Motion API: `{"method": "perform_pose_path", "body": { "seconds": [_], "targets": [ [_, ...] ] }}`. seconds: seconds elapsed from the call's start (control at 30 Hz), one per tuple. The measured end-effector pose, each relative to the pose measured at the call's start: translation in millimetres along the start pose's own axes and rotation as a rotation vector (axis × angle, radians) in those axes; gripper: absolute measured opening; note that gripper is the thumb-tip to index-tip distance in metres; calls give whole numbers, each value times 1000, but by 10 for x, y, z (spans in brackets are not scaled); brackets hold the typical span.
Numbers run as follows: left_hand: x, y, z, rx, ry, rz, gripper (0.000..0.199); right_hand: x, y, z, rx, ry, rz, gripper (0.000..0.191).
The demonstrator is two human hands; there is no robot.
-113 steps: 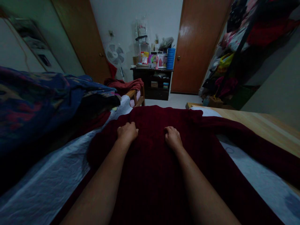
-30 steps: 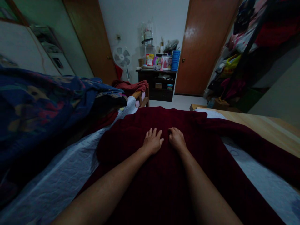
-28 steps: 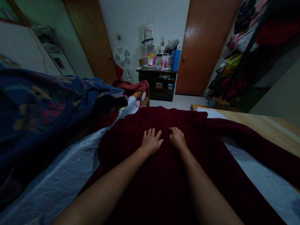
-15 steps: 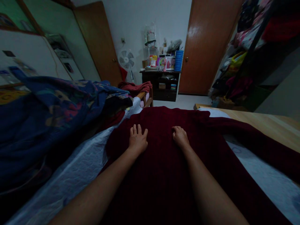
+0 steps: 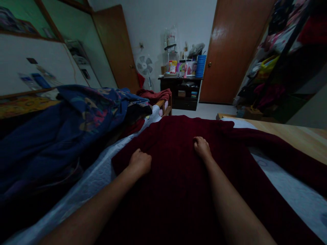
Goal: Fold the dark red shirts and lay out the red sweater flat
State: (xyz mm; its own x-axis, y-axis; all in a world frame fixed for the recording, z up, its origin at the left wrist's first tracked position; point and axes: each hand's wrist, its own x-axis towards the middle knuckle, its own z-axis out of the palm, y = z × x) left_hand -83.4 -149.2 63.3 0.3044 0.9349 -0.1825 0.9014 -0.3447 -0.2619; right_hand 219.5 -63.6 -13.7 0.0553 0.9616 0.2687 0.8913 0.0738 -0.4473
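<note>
A dark red long-sleeved sweater (image 5: 173, 163) lies spread over the bed, one sleeve stretched to the right. My left hand (image 5: 140, 161) is closed on the sweater's cloth, left of its middle, knuckles up. To the right and a little farther away, my right hand (image 5: 202, 147) is also closed, its curled fingers against the cloth. The fingertips of both hands are hidden. Under the sweater, the white quilted mattress (image 5: 278, 180) shows along both sides.
A heaped blue floral blanket (image 5: 84, 115) lies along the left. Light wooden boarding (image 5: 288, 136) borders the mattress on the right. Beyond the bed stand a white fan (image 5: 144, 66), a dark cabinet (image 5: 178, 98) with items on it, and a brown door (image 5: 235, 51). Clothes hang at the right.
My left hand has gone from spread fingers to a closed grip and moved left and nearer me. The sweater's left edge has shifted left. My right hand stays closed at nearly the same spot.
</note>
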Motion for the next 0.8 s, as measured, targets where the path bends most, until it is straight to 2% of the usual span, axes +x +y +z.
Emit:
{"method": "perform_pose_path", "body": {
  "seconds": [0.07, 0.17, 0.27, 0.33, 0.43, 0.5, 0.6, 0.8],
  "targets": [
    [-49, 15, -11, 0, -21, -32, 31, -2, 5, 8, 3, 11, -7, 34],
    [-60, 137, -17, -6, 30, -78, 34, 2, 10, 19, -6, 17, -7, 35],
    [-6, 422, 32, -61, 165, -109, 34, 7, 10, 25, -18, 19, -9, 35],
    [64, 666, 111, -132, 275, -53, 40, 5, 7, 24, -24, 23, -13, 35],
    [180, 966, 249, -253, 299, 12, 58, -5, -1, 16, -39, 29, -9, 35],
    [231, 1042, 304, -283, 302, 24, 62, -10, -3, 13, -53, 32, -5, 35],
    [228, 938, 292, -201, 341, -6, 60, -10, 1, 17, -70, 34, -5, 35],
    [-38, 387, 213, -63, 318, -155, 45, 1, 21, 34, -72, 30, -6, 35]
  ]
}}
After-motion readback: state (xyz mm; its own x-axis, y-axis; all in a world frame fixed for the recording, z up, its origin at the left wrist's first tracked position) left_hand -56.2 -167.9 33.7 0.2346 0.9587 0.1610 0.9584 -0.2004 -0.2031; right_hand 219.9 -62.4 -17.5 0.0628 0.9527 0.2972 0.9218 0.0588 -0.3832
